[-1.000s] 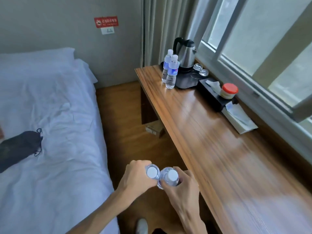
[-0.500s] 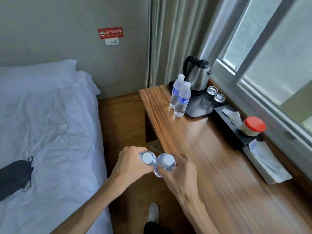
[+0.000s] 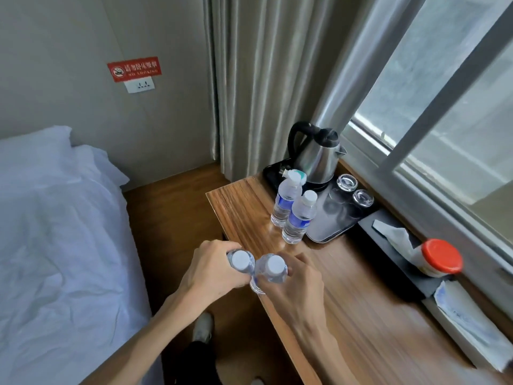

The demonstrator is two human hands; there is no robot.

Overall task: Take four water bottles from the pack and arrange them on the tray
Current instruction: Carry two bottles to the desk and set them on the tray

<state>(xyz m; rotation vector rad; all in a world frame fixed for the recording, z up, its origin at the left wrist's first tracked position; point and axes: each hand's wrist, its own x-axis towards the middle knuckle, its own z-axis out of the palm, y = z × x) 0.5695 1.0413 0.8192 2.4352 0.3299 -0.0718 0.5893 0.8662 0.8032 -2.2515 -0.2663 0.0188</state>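
Each hand is wrapped round one water bottle, left hand (image 3: 211, 269) and right hand (image 3: 298, 282), caps up and touching at lower centre, probably carried as a pair. Two more bottles (image 3: 293, 213) stand on the counter (image 3: 361, 301) against the tray (image 3: 333, 226). Upper left, a red sign (image 3: 134, 69) reads NO SMOKING

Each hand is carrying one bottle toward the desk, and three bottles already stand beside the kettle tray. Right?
Not quite. The head view shows two standing bottles beside the kettle tray, not three. The rest holds: the left hand and right hand each grip one bottle near the desk edge.
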